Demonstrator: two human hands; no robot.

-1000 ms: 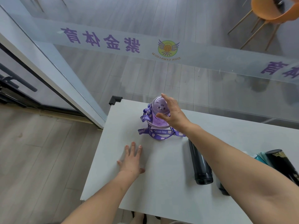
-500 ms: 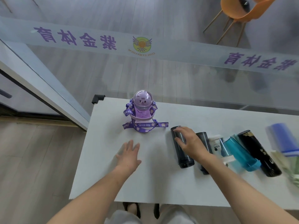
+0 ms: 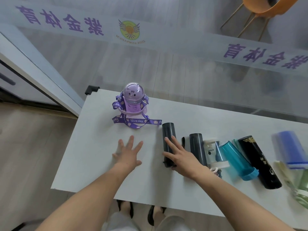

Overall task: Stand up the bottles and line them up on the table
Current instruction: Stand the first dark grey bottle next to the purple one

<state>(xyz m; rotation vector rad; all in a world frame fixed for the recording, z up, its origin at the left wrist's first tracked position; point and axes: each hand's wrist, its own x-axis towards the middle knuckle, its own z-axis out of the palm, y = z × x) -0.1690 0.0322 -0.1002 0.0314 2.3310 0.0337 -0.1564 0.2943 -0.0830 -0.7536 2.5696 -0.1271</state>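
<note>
A purple bottle (image 3: 132, 104) with a dome lid and a printed strap stands upright at the back left of the white table (image 3: 93, 157). To its right lie several bottles side by side: a dark grey bottle (image 3: 168, 134), a second dark grey one (image 3: 197, 145), a white-labelled one (image 3: 211, 152), a teal one (image 3: 236, 159), a black one (image 3: 256, 160), a blue one (image 3: 291, 147) and a green one (image 3: 300, 184). My right hand (image 3: 181, 155) wraps the first dark grey bottle near its lower end. My left hand (image 3: 129, 152) rests flat on the table, fingers spread.
A glass wall with purple lettering runs right behind the table. A black corner bracket (image 3: 90, 89) sits at the table's back left corner. An orange chair (image 3: 265, 5) stands beyond the glass. My feet (image 3: 141, 212) show under the front edge.
My right hand left the upright purple bottle, moved right and toward me, and closed on the lying dark grey bottle. The left hand stayed flat on the table. The view swung right.
</note>
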